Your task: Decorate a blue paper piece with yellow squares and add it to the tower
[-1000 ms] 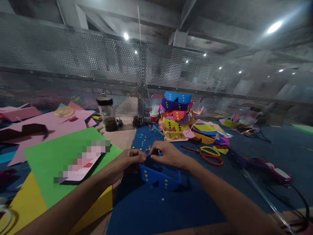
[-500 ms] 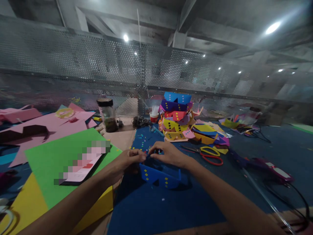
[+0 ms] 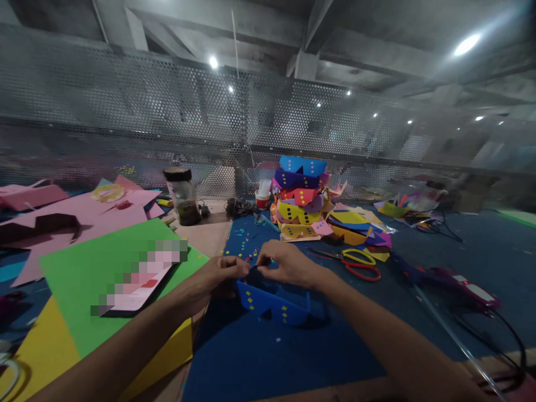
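Note:
A blue paper mask band [image 3: 272, 304] with small yellow squares on its front stands on the dark blue mat [image 3: 268, 363], bent into a loop. At its far left side, my left hand [image 3: 224, 274] pinches the band between thumb and fingers. Close beside it, my right hand [image 3: 285, 262] pinches the same far edge, thumb against fingertips. My fingers partly hide the spot where they meet on the band. Tiny coloured paper squares [image 3: 243, 245] lie scattered on the mat just beyond my hands.
Behind stands a stack of decorated paper masks [image 3: 299, 195]. Scissors [image 3: 355, 262] with yellow and red handles lie to the right, near a purple glue gun [image 3: 469, 287]. Left are a phone [image 3: 146, 285] on green card [image 3: 84, 262], pink sheets [image 3: 121, 215] and a jar [image 3: 184, 195].
My right fingers have drawn together slightly at the band's edge. The band and my left hand stay almost in place; the whole view has shifted a little.

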{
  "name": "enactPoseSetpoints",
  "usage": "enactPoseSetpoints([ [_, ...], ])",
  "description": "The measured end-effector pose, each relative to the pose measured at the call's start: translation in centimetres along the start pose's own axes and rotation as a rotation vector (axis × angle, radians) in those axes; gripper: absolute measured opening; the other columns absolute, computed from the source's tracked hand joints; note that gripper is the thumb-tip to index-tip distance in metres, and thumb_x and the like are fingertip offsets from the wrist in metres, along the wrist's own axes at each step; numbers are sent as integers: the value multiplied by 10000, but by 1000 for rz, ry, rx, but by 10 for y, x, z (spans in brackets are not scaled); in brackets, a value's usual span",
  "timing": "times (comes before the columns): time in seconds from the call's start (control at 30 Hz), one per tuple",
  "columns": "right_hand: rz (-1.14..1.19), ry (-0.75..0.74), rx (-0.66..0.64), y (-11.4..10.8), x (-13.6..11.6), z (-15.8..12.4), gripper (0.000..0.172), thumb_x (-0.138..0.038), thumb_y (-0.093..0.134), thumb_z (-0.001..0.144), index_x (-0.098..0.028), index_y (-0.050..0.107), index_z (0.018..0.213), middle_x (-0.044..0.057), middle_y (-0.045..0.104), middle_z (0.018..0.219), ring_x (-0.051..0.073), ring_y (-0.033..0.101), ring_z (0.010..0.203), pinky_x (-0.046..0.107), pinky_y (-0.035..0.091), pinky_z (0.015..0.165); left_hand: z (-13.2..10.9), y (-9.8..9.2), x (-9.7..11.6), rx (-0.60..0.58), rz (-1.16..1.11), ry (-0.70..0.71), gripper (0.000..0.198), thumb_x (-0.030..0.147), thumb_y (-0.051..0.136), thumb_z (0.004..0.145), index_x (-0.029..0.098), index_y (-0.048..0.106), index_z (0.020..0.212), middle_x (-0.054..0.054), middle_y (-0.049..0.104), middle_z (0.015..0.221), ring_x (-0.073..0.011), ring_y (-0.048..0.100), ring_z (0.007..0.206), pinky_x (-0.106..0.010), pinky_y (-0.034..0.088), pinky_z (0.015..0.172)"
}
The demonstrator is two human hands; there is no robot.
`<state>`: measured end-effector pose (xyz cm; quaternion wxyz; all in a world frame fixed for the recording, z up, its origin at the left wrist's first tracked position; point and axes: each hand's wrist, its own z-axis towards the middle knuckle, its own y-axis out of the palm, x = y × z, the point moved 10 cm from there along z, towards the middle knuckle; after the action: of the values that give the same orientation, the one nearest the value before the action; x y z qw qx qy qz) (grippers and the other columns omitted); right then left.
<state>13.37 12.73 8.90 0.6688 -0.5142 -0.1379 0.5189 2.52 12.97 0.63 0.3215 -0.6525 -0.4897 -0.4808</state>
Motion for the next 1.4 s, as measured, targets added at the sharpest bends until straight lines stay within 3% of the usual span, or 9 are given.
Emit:
enactPoseSetpoints([
  [0.87,-142,-40,22,1,-6,1,80,-119,641,773,-178,593,795,4,611,797,155,535,804,249,378,720,2,4,-5,-57,-72,7,268,381,778,669,181,650,790,57,573,632,-60,494,507,-161,407,485],
  [1.0,-76,-20,15,1,-1,0,30,-160,640,826,-174,642,851,23,652,837,158,564,837,254,404,753,3,2,-5,-28,-57,-6,289,378,795,639,173,646,778,56,560,601,-65,498,497,-164,409,467],
  [1.1,7,7,-5,2,7,-2,110,-205,600,888,-192,685,956,39,689,923,159,595,900,266,422,809,3,0,-2,-3,-42,3,313,378,808,614,170,647,785,55,558,584,-67,491,494,-161,410,460],
  [1.23,37,66,14,-11,18,-3,220,-222,513,946,-202,680,1089,45,702,1030,153,608,971,266,420,861,3,-2,0,25,-27,4,334,392,799,626,176,643,826,41,594,644,-74,510,530,-173,448,499],
  [1.4,-91,252,-3,-38,34,-14,199,-233,522,928,-186,702,1000,50,708,1008,170,620,953,270,422,838,3,-6,-2,53,0,3,343,408,797,621,192,639,836,43,594,669,-81,505,542,-201,479,532],
])
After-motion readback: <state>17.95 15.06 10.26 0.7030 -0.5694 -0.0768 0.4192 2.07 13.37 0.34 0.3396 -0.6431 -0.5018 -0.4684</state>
